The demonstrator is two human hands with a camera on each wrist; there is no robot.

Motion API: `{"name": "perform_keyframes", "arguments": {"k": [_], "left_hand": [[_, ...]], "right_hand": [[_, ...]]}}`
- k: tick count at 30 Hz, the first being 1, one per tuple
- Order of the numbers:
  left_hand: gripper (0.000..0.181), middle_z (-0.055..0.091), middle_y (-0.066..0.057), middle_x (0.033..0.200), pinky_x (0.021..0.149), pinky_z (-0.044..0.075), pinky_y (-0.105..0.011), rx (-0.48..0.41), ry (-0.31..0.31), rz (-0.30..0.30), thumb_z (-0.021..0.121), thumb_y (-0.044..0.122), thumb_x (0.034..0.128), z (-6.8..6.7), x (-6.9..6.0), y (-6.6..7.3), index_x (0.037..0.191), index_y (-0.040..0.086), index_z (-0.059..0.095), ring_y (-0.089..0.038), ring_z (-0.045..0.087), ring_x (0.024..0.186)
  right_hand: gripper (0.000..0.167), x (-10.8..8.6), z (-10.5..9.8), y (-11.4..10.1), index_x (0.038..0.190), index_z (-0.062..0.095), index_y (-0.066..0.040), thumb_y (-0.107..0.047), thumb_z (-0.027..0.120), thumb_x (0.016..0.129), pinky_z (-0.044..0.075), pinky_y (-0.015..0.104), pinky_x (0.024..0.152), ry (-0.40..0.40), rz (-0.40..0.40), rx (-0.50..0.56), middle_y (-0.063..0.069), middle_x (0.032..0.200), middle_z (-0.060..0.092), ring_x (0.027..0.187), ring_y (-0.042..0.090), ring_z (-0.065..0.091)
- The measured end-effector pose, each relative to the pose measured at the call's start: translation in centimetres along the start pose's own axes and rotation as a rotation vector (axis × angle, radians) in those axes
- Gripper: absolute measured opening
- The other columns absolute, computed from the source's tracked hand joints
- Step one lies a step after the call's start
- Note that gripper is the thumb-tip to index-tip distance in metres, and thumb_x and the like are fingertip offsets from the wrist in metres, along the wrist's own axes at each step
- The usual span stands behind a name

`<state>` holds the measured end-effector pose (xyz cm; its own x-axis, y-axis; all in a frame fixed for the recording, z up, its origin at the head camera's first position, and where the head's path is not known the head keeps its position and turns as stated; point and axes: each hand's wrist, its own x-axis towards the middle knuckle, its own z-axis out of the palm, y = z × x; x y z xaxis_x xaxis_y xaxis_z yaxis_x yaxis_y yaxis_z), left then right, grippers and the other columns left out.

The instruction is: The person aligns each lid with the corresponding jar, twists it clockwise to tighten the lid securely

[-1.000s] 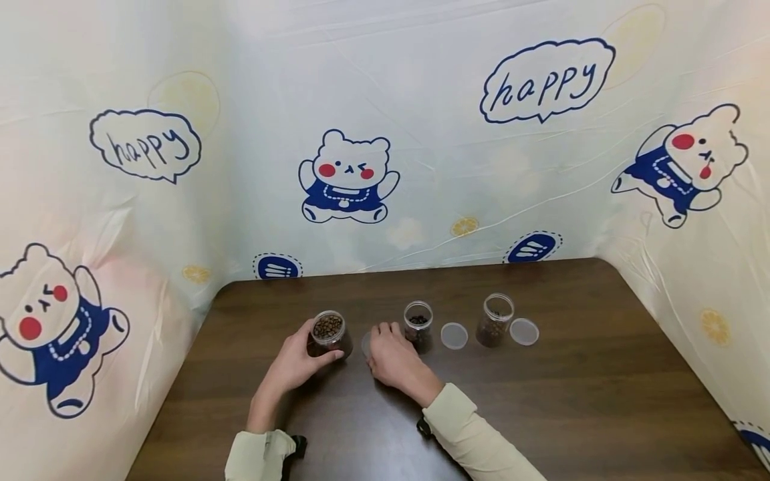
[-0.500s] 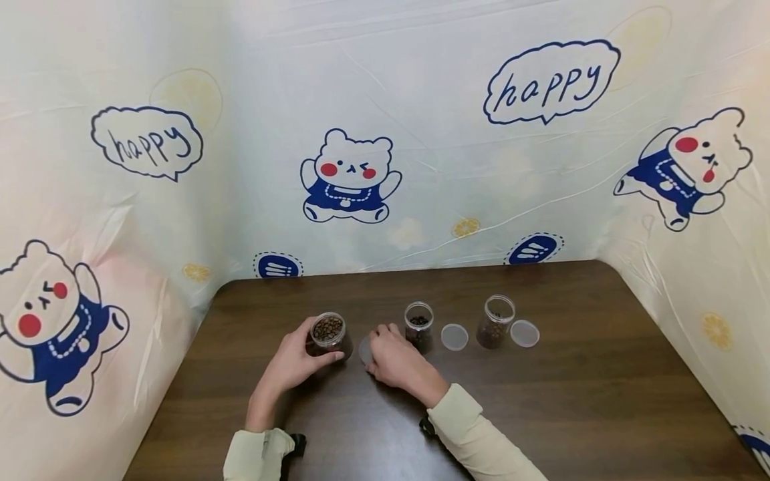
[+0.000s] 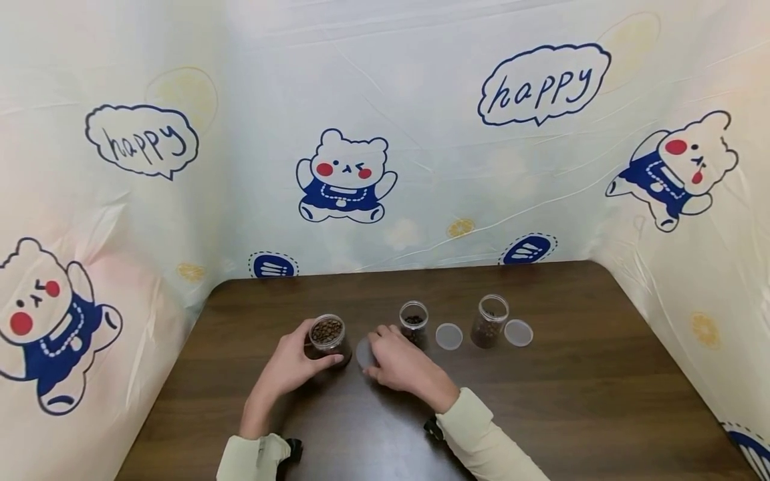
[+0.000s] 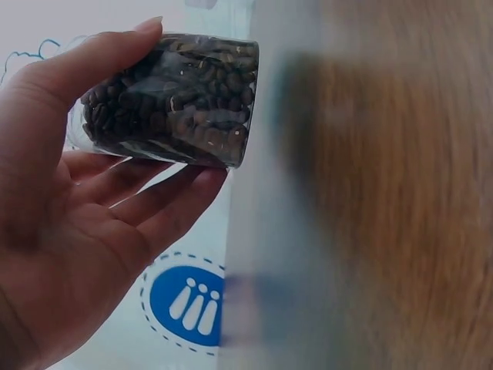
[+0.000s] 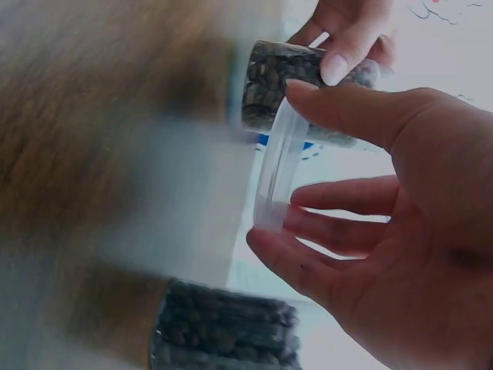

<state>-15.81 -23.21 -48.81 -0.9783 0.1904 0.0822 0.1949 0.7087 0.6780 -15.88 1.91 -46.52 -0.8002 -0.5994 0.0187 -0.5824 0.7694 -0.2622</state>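
Note:
My left hand (image 3: 287, 364) curls round a clear jar (image 3: 328, 334) filled with brown coffee beans, which stands uncovered on the table. In the left wrist view, thumb and fingers lie on opposite sides of the jar (image 4: 173, 104). Just to the right, my right hand (image 3: 402, 364) holds a round translucent lid (image 3: 363, 354) low over the table. The right wrist view has that lid (image 5: 279, 166) pinched by its edge between thumb and fingertips, beside the held jar (image 5: 281, 77). Whether the lid touches the table, I cannot tell.
Behind my right hand stands a second uncovered jar (image 3: 414, 322) with dark beans. A lid (image 3: 449, 337) lies to its right, followed by a third uncovered jar (image 3: 490, 324) and its neighbouring lid (image 3: 519, 333). Printed cloth (image 3: 421, 167) encloses the brown table (image 3: 577, 401).
My right hand has shifted slightly, and more of the lid shows past its fingers. My left hand keeps its grip on the jar. The head view has swung a little.

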Motion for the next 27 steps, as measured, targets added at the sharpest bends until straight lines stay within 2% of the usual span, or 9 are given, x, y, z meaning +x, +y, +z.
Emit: {"name": "perform_keyframes", "arguments": {"k": [5, 8, 15, 21, 27], "left_hand": [[0.076, 0.073, -0.006, 0.126, 0.097, 0.058, -0.048, -0.011, 0.001, 0.018, 0.091, 0.043, 0.0817, 0.2, -0.2, 1.2, 0.143, 0.014, 0.056, -0.024, 0.069, 0.117], [0.075, 0.073, -0.004, 0.125, 0.095, 0.059, -0.045, -0.023, -0.011, 0.035, 0.091, 0.041, 0.0817, 0.4, -0.4, 1.8, 0.143, 0.016, 0.056, -0.022, 0.07, 0.115], [0.072, 0.073, 0.0, 0.123, 0.096, 0.061, -0.039, -0.076, -0.048, 0.069, 0.093, 0.038, 0.0811, 1.3, -0.6, 3.0, 0.141, 0.018, 0.057, -0.019, 0.071, 0.115], [0.071, 0.073, 0.004, 0.121, 0.096, 0.06, -0.037, -0.072, -0.052, 0.085, 0.094, 0.037, 0.0795, 2.3, -0.8, 3.8, 0.139, 0.02, 0.059, -0.016, 0.071, 0.114], [0.071, 0.073, 0.006, 0.121, 0.095, 0.06, -0.035, -0.065, -0.087, 0.122, 0.093, 0.04, 0.0798, 3.7, -0.7, 5.1, 0.139, 0.02, 0.058, -0.014, 0.071, 0.113]], "right_hand": [[0.059, -1.2, -1.2, -0.1, 0.139, 0.062, 0.0, -0.038, 0.076, 0.097, 0.046, 0.043, 0.118, -0.031, -0.022, 0.034, 0.013, 0.135, 0.066, 0.128, 0.027, 0.061], [0.061, -2.2, -1.8, 0.1, 0.141, 0.061, 0.0, -0.037, 0.077, 0.096, 0.044, 0.044, 0.121, -0.023, -0.046, 0.058, 0.013, 0.138, 0.065, 0.132, 0.027, 0.06], [0.061, -4.8, -3.2, 0.9, 0.139, 0.064, 0.0, -0.036, 0.08, 0.093, 0.051, 0.043, 0.112, 0.019, -0.071, 0.119, 0.014, 0.14, 0.064, 0.132, 0.029, 0.06], [0.063, -6.0, -4.0, 1.6, 0.139, 0.064, -0.001, -0.039, 0.081, 0.093, 0.052, 0.044, 0.111, 0.033, -0.059, 0.137, 0.014, 0.142, 0.064, 0.133, 0.028, 0.059], [0.061, -7.8, -4.3, 3.1, 0.136, 0.065, 0.0, -0.037, 0.083, 0.09, 0.055, 0.045, 0.107, 0.066, -0.032, 0.152, 0.015, 0.139, 0.066, 0.129, 0.029, 0.063]]}}
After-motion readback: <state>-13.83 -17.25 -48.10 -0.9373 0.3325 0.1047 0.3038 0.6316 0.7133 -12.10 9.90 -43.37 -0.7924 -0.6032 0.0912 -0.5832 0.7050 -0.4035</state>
